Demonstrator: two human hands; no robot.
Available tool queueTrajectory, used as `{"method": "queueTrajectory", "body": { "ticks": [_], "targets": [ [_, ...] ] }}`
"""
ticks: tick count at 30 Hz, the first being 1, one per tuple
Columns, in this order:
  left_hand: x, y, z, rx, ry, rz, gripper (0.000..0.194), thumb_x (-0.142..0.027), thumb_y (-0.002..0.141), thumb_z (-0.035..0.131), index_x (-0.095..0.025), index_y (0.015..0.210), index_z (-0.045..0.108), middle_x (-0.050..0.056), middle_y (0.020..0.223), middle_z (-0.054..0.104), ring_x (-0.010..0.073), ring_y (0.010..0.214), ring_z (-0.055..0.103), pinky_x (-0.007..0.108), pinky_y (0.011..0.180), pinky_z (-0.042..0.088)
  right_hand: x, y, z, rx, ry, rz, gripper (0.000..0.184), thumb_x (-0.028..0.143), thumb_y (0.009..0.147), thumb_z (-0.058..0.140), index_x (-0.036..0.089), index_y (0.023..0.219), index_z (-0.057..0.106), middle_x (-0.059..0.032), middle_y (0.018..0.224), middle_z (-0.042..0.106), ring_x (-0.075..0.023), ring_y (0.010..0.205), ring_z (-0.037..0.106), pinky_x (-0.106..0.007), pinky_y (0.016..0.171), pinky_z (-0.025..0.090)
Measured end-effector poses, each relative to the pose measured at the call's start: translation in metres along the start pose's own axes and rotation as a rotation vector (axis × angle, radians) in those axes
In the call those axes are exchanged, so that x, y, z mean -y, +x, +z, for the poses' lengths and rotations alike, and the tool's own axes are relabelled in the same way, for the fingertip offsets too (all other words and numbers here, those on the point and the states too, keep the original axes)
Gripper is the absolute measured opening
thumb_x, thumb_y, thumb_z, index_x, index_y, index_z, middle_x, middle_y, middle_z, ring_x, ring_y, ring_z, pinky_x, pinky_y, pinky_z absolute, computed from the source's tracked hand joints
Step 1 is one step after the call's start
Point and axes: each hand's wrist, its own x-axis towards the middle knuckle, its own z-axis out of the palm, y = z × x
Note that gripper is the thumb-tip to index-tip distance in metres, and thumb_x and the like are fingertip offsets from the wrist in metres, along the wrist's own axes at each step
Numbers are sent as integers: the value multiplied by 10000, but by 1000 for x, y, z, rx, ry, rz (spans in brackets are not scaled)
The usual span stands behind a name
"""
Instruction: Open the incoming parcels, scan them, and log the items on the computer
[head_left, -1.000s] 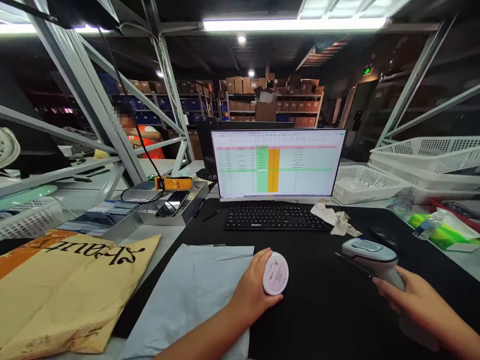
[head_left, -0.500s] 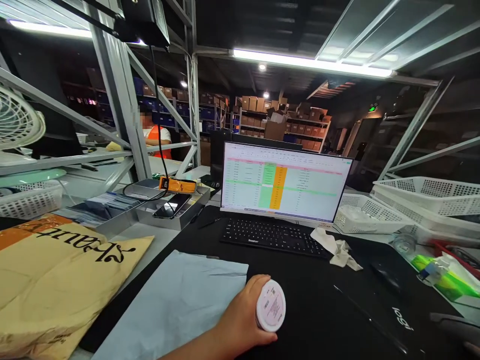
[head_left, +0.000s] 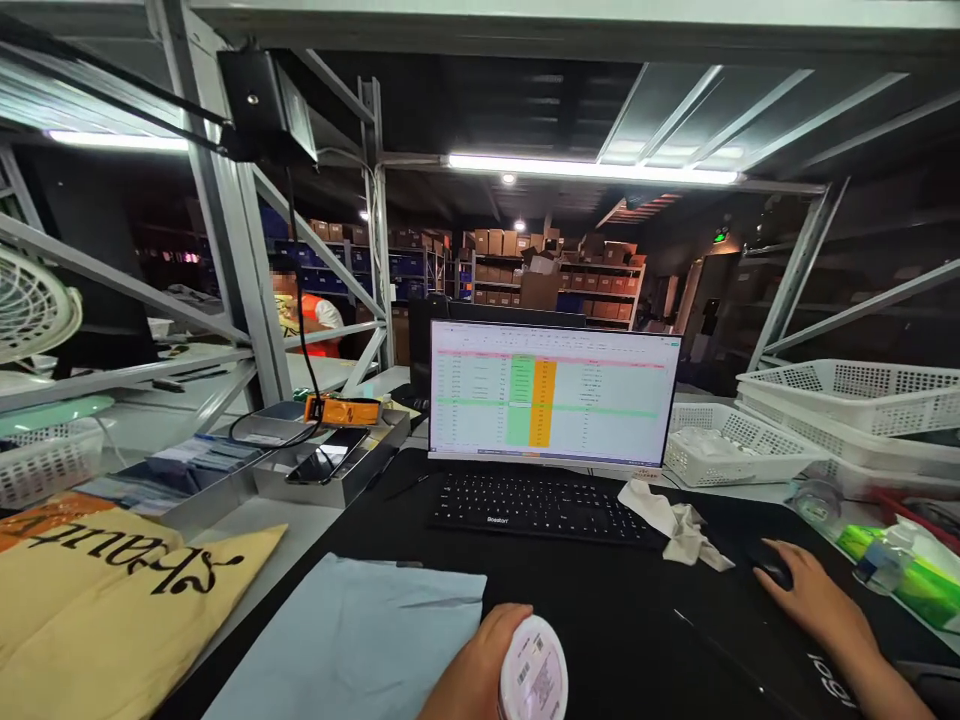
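My left hand (head_left: 480, 665) is closed round a white round jar (head_left: 534, 672), whose flat end with a pale pink label and barcode faces me. It is at the bottom middle, over the black desk mat (head_left: 615, 610). At the right, my right hand (head_left: 814, 590) rests with its fingers over a black computer mouse (head_left: 774, 568). A light blue mailing bag (head_left: 360, 630) lies flat just left of my left hand. In front stand a black keyboard (head_left: 536, 508) and a monitor (head_left: 600, 400) showing a spreadsheet with coloured columns.
A yellow printed bag (head_left: 120, 610) lies at the left. Crumpled tissue (head_left: 679, 525) sits beside the keyboard. White baskets (head_left: 739, 445) and a clear bottle (head_left: 885, 560) stand at the right. A grey tray (head_left: 337, 480) holds a phone (head_left: 326, 455). Beyond the frame, a person (head_left: 319, 310) is partly visible.
My right hand has come into view and onto the mouse. My left hand with the jar now appears lower in the picture. The view has tilted up slightly.
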Motion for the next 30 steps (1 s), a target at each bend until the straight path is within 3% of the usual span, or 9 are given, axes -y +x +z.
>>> {"method": "queueTrajectory", "body": {
  "ticks": [4,8,13,18,23,30],
  "targets": [
    [22,5,8,31,20,6,1093,-484,511,882,-225,1478,443,176,1518,475,402,1393,468,533,1190,377,-14,-10,10,15,59,-22,572,575,712,487,203,1098,686,-171,1153,663,-344,1108,652,-482,993,530],
    [24,-1,11,-42,-32,-8,1047,-557,563,875,-270,1479,455,144,1532,473,389,1404,463,527,1186,387,-13,-14,10,-34,19,23,536,558,793,461,211,1153,654,-152,1121,656,-318,1051,655,-476,985,515],
    [20,-7,12,-105,-43,8,1001,-482,551,905,-290,1448,502,123,1501,514,377,1388,486,508,1185,396,-17,-18,12,-15,-27,47,511,544,842,459,207,1176,648,-156,1181,639,-311,1058,644,-469,958,518],
    [24,-5,11,-43,16,46,1050,-323,494,908,-285,1456,492,129,1502,512,394,1377,497,523,1167,421,-25,-23,7,53,-54,44,436,434,873,463,241,1220,642,-122,1266,627,-278,1104,635,-403,898,540],
    [1,-5,-2,14,6,-54,1058,-177,457,892,-271,1438,507,120,1526,494,391,1424,440,556,1218,332,-17,-20,2,75,-115,62,477,488,906,460,221,1251,654,-151,1318,592,-299,1102,632,-426,891,541],
    [-24,-6,-11,65,6,-136,1053,-149,474,842,-235,1456,471,123,1560,443,376,1458,390,538,1253,267,0,-18,-7,97,-177,78,453,453,928,475,231,1274,665,-144,1335,582,-295,1141,617,-417,942,521]
  ]
}}
